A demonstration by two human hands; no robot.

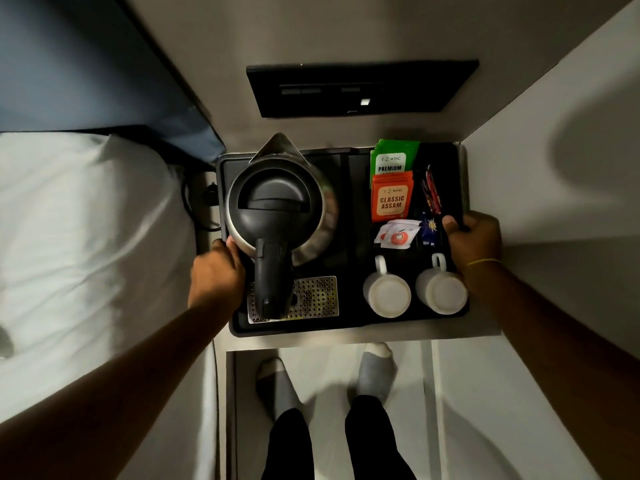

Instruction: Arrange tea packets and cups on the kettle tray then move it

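Our left hand clamps the kettle tray rim at nine o'clock; our right hand clamps it at three. Tea packets sit at one o'clock, two cups upside down at five. The tray rests on the surface. Risk, we judge: the tall kettle slides if we tilt; its cord may snag.

Count: one black tray; one kettle; two white cups; one stack of green tea packets; one stack of orange packets, number per stack unreadable; two hands.
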